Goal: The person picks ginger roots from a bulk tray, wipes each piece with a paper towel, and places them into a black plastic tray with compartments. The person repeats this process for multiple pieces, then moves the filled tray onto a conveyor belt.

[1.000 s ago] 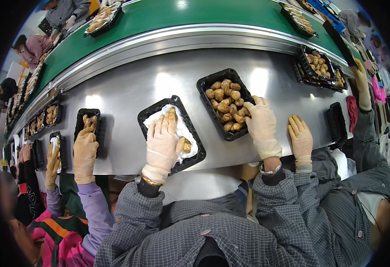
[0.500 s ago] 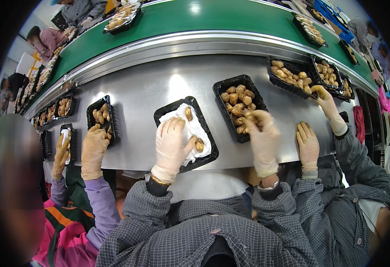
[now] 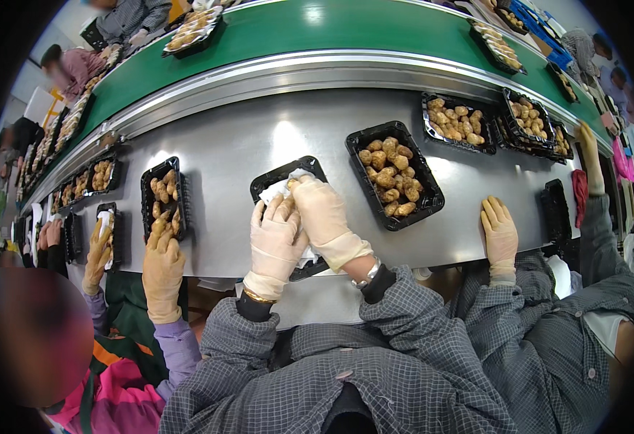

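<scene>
In front of me a black plastic tray [image 3: 288,172] lined with white paper [image 3: 275,189] lies on the steel table, partly hidden by both my gloved hands. My left hand [image 3: 273,239] rests over the liner with its fingers stretched out. Against it, my right hand [image 3: 325,217] reaches in from the right, fingers closed at the far end of the tray. A bit of a small brown tuber [image 3: 291,184] shows at its fingertips. To the right sits another black tray [image 3: 432,199] holding a loose heap of potato-like brown tubers [image 3: 389,173].
A green conveyor belt [image 3: 375,29] runs behind the table's metal rail, carrying filled trays [image 3: 194,27]. More tuber trays [image 3: 458,121] stand at the back right. Co-workers' gloved hands are close on the left [image 3: 161,267] and right [image 3: 501,239].
My right hand has moved left from the heaped tray to the lined one, meeting my left hand. The right co-worker has set down a tray at the back and drawn that hand away.
</scene>
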`<move>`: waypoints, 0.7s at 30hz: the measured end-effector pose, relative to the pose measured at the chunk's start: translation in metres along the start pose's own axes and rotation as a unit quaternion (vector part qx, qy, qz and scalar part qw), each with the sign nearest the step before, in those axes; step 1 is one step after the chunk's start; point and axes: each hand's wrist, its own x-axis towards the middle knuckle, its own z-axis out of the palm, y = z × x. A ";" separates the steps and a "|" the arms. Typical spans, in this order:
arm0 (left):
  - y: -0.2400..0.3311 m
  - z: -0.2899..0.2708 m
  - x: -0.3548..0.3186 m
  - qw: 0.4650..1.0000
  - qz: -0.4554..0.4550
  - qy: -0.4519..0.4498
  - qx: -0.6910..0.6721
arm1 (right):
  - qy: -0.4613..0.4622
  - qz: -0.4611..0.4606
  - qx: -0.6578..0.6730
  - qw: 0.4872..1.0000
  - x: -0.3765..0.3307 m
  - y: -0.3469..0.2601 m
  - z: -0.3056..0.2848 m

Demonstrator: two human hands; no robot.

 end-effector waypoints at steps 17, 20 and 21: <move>0.010 0.020 0.008 0.993 -0.063 -0.039 0.092 | 0.114 0.049 0.092 0.988 -0.009 0.046 -0.061; 0.010 0.018 0.010 0.993 -0.053 -0.055 0.095 | 0.122 0.114 -0.060 0.984 -0.010 0.109 -0.095; 0.012 0.018 0.013 0.993 -0.048 -0.058 0.094 | 0.101 0.131 -0.088 0.982 -0.012 0.129 -0.101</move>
